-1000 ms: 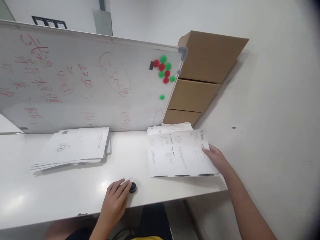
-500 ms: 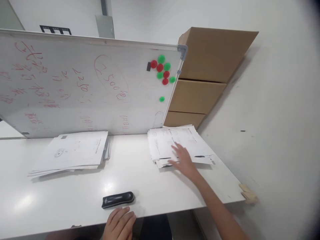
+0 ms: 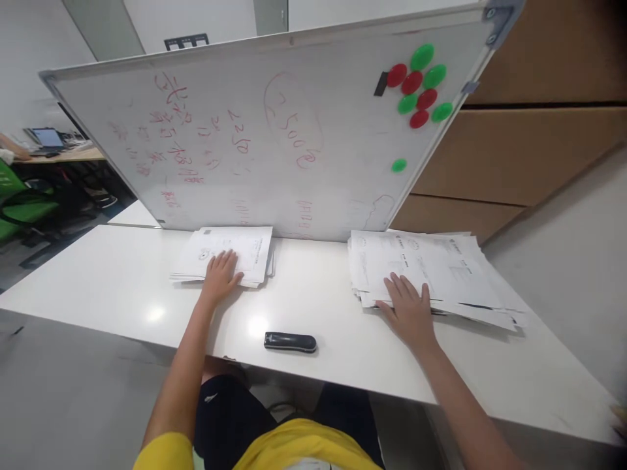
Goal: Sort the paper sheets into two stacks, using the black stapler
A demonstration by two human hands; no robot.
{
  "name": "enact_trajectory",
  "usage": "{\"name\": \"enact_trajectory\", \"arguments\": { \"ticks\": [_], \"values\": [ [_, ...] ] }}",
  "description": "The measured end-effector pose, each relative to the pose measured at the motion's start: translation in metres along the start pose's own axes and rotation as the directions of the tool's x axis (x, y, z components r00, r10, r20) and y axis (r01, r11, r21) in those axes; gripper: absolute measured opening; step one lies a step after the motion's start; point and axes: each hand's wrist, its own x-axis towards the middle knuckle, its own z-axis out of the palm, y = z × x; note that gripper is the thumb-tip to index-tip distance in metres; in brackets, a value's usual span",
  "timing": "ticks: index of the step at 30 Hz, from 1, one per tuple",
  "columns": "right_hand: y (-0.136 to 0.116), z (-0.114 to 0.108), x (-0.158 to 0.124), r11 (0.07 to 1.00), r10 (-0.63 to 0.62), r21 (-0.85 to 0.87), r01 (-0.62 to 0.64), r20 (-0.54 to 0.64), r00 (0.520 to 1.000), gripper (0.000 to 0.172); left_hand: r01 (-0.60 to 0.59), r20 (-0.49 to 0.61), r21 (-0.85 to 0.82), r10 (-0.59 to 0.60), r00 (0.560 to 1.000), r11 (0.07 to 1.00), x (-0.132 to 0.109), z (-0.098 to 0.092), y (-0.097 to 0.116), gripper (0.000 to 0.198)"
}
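My left hand (image 3: 220, 274) lies flat with fingers spread on the near edge of a small stack of printed papers (image 3: 242, 248) at the left of the white table (image 3: 112, 287). Flat and open as well, my right hand (image 3: 407, 307) presses the near left corner of a larger, untidy stack of printed sheets (image 3: 441, 271) at the right. A black stapler (image 3: 290, 341) lies on the table between my arms, close to the front edge, touched by neither hand.
A whiteboard (image 3: 294, 137) with red writing and several red and green magnets (image 3: 418, 85) leans behind the papers. Stacked cardboard boxes (image 3: 529, 150) stand at the back right. A desk with a laptop (image 3: 48, 138) and green chairs (image 3: 19, 205) is at far left.
My left hand left the stapler's side and reached forward onto the left paper stack. My right hand shifted to the right stack's near corner. The view swung left and moved closer.
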Motion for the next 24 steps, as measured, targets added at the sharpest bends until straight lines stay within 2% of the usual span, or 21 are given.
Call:
{"name": "enact_trajectory", "arguments": {
  "ticks": [2,4,7,9,11,13,16,19,21,24],
  "values": [
    [-0.011,-0.004,-0.012,0.998,0.058,0.041,-0.056,-0.066,0.996,0.052,-0.081,0.113,0.001,0.080,0.990,0.997,0.003,0.007,0.000,0.054],
    [-0.026,-0.008,-0.027,0.987,0.138,0.098,-0.124,-0.144,0.980,0.049,-0.124,0.112,0.017,0.121,0.986,0.992,-0.003,0.011,0.005,0.057],
    [-0.056,-0.013,-0.048,0.953,0.253,0.224,-0.204,-0.221,0.942,0.045,-0.142,0.064,0.019,0.141,0.988,0.990,-0.022,0.014,0.012,0.049],
    [-0.080,-0.018,-0.056,0.926,0.294,0.308,-0.218,-0.226,0.929,0.040,-0.155,0.013,-0.003,0.155,0.988,0.988,-0.034,0.014,0.020,0.053],
    [-0.104,-0.027,-0.056,0.899,0.300,0.385,-0.211,-0.188,0.935,0.038,-0.186,-0.066,-0.030,0.184,0.981,0.982,-0.045,0.011,0.032,0.060],
    [-0.124,-0.038,-0.049,0.839,0.325,0.489,-0.239,-0.098,0.941,0.038,-0.226,-0.152,-0.058,0.216,0.965,0.972,-0.053,0.006,0.052,0.062],
    [-0.142,-0.049,-0.030,0.648,0.372,0.664,-0.374,0.152,0.915,0.039,-0.283,-0.248,-0.080,0.256,0.934,0.956,-0.062,-0.004,0.089,0.064],
    [-0.155,-0.044,-0.010,0.416,0.299,0.756,-0.506,0.412,0.861,0.037,-0.354,-0.278,-0.069,0.323,0.905,0.933,-0.066,-0.010,0.123,0.060],
    [-0.164,-0.032,0.003,0.253,0.254,0.784,-0.567,0.512,0.821,0.038,-0.407,-0.267,-0.048,0.381,0.885,0.912,-0.065,-0.009,0.138,0.056],
    [-0.176,-0.013,0.018,0.022,0.240,0.820,-0.572,0.551,0.799,0.043,-0.430,-0.200,-0.010,0.420,0.885,0.903,-0.063,-0.008,0.145,0.056]
  ]
}}
